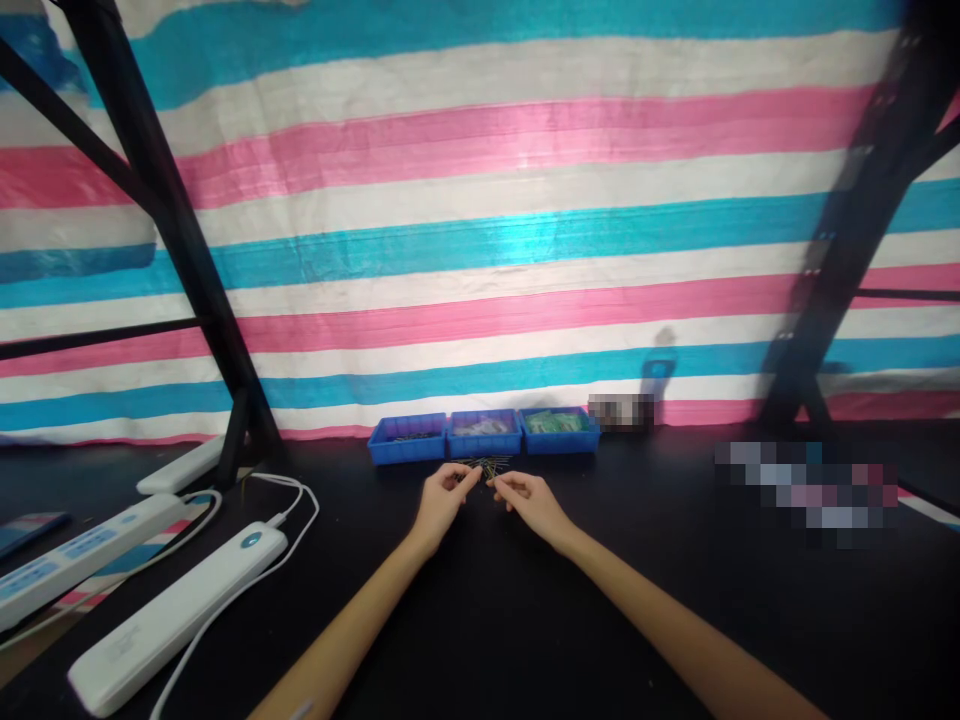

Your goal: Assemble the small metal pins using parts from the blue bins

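My left hand [441,497] and my right hand [529,499] reach forward over a black table [525,620], fingertips almost meeting. Between and just beyond them lies a small heap of thin metal pins [489,466]. Both hands pinch with thumb and forefinger at the edge of that heap; what each holds is too small to make out. Right behind the heap stand three blue trays in a row: the left tray [407,439], the middle tray [484,433] and the right tray [561,430], each with small parts inside.
White power strips [176,615] with white cables lie at the left of the table. Black slanted frame posts [172,220] stand at left and right. A pink, blue and white striped tarp [495,230] hangs behind the trays.
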Demonstrator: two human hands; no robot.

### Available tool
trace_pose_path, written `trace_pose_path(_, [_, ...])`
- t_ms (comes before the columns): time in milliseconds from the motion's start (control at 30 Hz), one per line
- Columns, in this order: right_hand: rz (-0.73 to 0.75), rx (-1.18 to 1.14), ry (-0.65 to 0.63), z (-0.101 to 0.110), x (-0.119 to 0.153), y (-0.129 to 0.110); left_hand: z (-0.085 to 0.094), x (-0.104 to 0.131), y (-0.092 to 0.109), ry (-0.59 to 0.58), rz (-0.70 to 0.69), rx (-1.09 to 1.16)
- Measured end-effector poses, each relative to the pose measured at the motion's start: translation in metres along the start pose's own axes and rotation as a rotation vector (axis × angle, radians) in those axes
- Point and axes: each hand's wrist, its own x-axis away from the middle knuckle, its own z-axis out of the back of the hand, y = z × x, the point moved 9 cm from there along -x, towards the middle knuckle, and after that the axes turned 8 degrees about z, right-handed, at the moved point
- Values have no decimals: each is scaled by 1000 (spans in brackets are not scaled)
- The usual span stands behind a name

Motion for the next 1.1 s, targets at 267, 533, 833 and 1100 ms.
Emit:
trace_pose_path(267, [7, 9, -7, 0, 0, 2, -3, -1, -8, -59, 80, 62])
trace_pose_path(533, [4, -7, 7, 0, 0, 0, -4, 0, -8, -67, 93, 33])
trace_pose_path(833, [30, -4, -2, 0, 0, -3, -11, 1, -5, -107, 32, 20])
trace_pose_path(1100, [78, 29, -56, -4, 0, -3, -13, 3, -2, -127, 12, -28])
